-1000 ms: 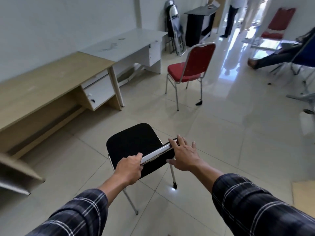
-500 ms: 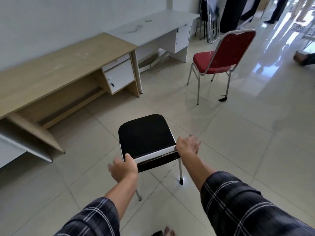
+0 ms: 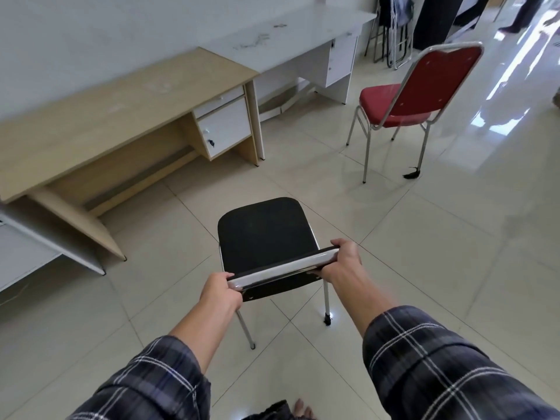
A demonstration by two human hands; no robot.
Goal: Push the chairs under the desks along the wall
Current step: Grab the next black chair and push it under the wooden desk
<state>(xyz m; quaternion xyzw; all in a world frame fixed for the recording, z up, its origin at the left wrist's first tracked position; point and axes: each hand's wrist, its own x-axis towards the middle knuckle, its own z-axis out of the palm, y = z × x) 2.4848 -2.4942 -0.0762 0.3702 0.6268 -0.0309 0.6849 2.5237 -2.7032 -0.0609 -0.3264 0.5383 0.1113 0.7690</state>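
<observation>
A black chair (image 3: 263, 234) with a chrome frame stands on the tiled floor right in front of me, its seat pointing away. My left hand (image 3: 219, 291) grips the left end of its chrome top rail and my right hand (image 3: 344, 260) grips the right end. The wooden desk (image 3: 115, 116) stands against the wall to the front left, its knee space open. A white desk (image 3: 297, 31) adjoins it further along the wall. A red chair (image 3: 403, 101) with a chrome frame stands out on the floor near the white desk.
Another white desk's leg and edge (image 3: 36, 244) show at the far left. Folded chairs (image 3: 394, 28) and a dark cabinet (image 3: 436, 19) stand at the far end of the wall. A person's feet (image 3: 515, 25) show at the top right. My bare toes (image 3: 301, 412) are at the bottom.
Both hands have closed on the ends of the black chair's top rail; a second ago the right hand lay flat on it. The chair has turned more square to me, nearer the wooden desk.
</observation>
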